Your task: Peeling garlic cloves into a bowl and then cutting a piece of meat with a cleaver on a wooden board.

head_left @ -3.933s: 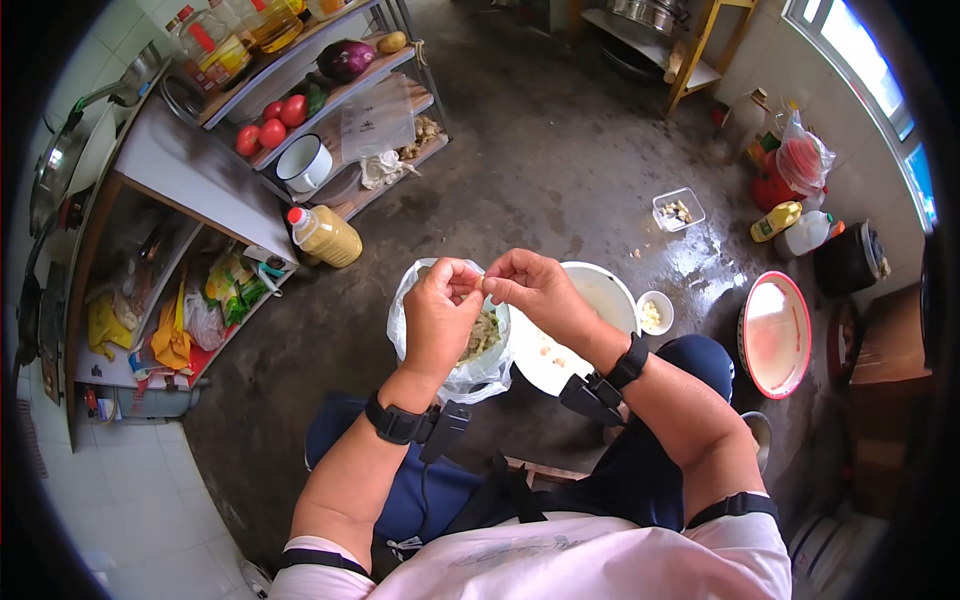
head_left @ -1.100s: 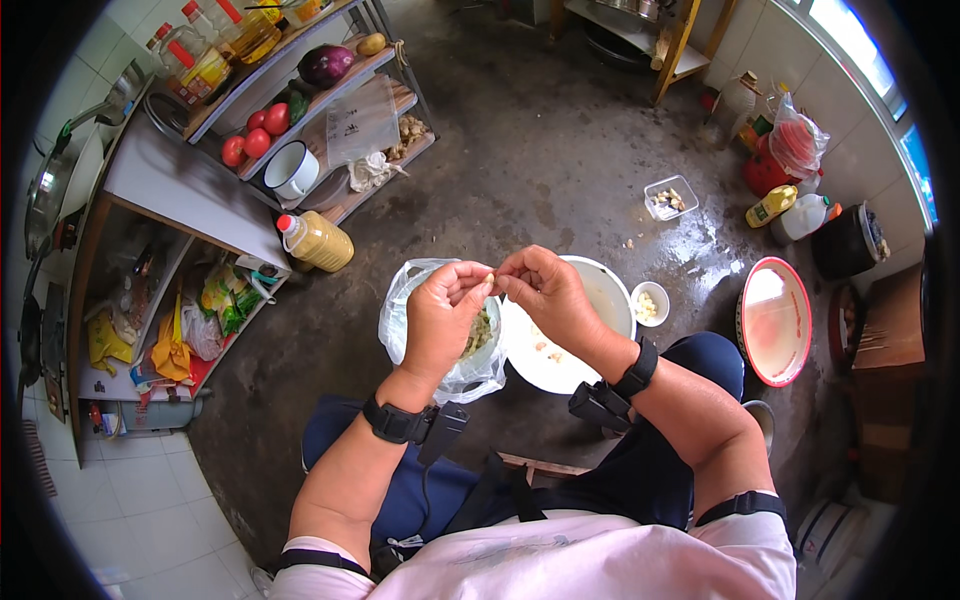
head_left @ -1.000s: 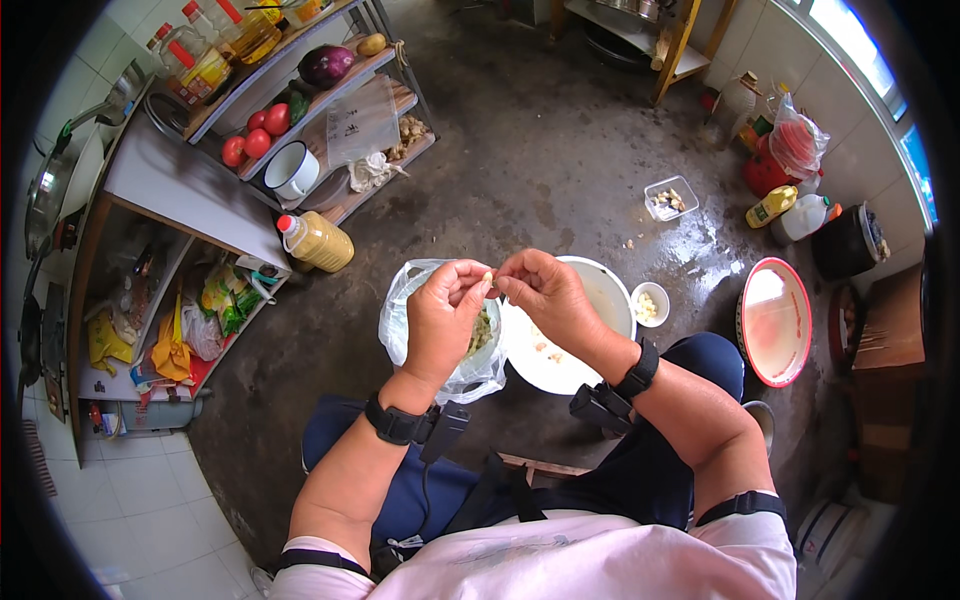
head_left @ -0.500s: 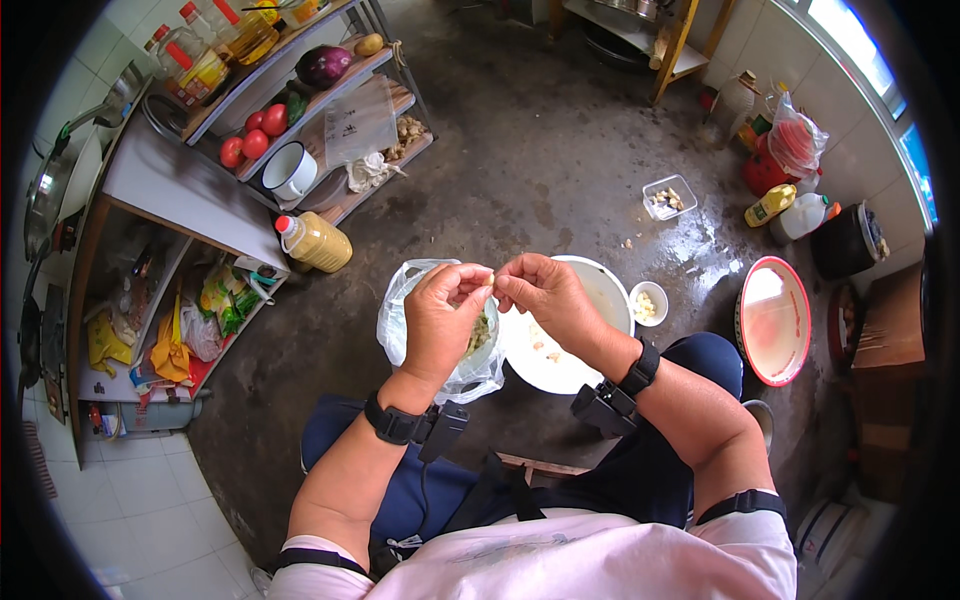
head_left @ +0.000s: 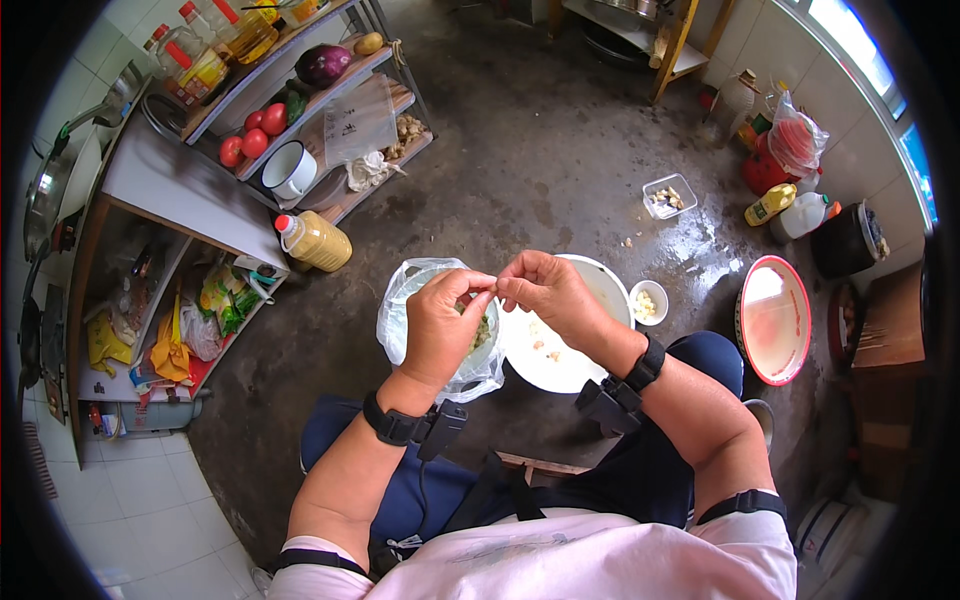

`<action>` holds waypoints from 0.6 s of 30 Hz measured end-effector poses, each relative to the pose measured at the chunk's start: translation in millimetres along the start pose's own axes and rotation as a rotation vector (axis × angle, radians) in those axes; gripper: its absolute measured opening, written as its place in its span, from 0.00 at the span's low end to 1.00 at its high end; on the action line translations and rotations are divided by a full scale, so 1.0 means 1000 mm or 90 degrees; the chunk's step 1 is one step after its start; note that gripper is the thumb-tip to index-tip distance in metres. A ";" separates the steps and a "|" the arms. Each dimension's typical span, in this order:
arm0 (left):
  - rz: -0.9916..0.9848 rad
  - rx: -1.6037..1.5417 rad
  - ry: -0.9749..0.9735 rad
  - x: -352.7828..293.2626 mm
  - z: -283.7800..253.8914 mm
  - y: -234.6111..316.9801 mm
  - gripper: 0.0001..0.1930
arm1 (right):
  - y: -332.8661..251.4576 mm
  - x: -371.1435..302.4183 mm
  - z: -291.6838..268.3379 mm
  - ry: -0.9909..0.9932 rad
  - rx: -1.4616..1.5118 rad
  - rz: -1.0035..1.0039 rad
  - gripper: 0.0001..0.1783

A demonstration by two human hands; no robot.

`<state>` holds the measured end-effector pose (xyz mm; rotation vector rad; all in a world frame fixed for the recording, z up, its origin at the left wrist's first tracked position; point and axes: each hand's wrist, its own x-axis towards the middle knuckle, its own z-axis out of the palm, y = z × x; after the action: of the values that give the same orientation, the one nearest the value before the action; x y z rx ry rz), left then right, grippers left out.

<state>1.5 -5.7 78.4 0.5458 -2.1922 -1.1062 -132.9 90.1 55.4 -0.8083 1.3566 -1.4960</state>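
My left hand (head_left: 438,325) and my right hand (head_left: 560,300) meet fingertip to fingertip in a pinch. Between them is a small pale bit that looks like a garlic clove, mostly hidden by the fingers. Beneath my left hand lies an open clear plastic bag (head_left: 396,312) with greenish scraps (head_left: 481,333) in it. A white basin (head_left: 612,285) sits under my right hand, with several unpeeled-looking cloves (head_left: 553,355) inside. Touching distance from its right rim, a small white bowl (head_left: 661,297) contains peeled garlic cloves (head_left: 645,304).
A clear plastic tray (head_left: 668,197) with small pieces lies further off. At right stands a red-rimmed basin (head_left: 774,320); bottles (head_left: 771,204) and a black bucket (head_left: 842,243) line the wall. An oil bottle (head_left: 314,241) stands by the left shelf rack (head_left: 385,66), which carries vegetables.
My fingertips have come closer together, covering the small piece between them. My right wrist has shifted slightly right; the bag, basin and bowl are unmoved.
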 end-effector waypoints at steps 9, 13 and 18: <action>0.029 0.024 -0.007 0.000 0.001 -0.001 0.11 | -0.001 0.001 -0.002 -0.008 0.014 0.045 0.05; 0.027 0.021 -0.017 -0.002 0.001 -0.001 0.16 | -0.003 -0.001 -0.002 -0.004 0.041 0.057 0.05; 0.011 0.012 -0.021 -0.002 0.002 -0.001 0.16 | 0.000 -0.001 -0.003 -0.010 0.086 0.068 0.04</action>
<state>2.0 -3.8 75.6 0.5198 -2.2337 -1.0948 -135.3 91.8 54.7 -0.6508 1.2521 -1.4774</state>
